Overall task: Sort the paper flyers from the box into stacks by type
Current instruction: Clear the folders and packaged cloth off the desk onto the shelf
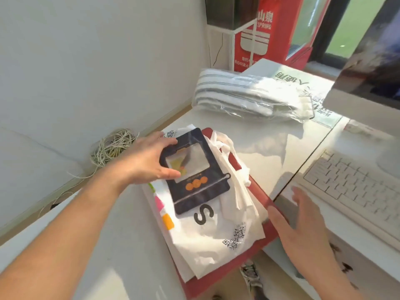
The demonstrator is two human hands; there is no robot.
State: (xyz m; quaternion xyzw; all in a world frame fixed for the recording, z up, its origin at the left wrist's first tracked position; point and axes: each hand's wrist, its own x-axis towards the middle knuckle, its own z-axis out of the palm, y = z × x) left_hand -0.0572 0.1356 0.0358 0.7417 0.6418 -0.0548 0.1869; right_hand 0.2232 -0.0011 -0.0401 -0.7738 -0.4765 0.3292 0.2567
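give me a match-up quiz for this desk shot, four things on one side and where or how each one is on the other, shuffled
1 dark flyer
2 twine bundle
3 keyboard
4 striped cloth

a wrapped in clear plastic
b pinched by the left hand
c just right of the right hand
d off the desk's left edge

Pairs: 1-b, 2-d, 3-c, 4-a

The monitor runs off the top and right edges, and the keyboard runs off the right. The top edge cuts the red carton. White sheets hide most of the red folder. The left hand covers one side of the dark flyer, whose small print is unreadable. The right hand is blurred.
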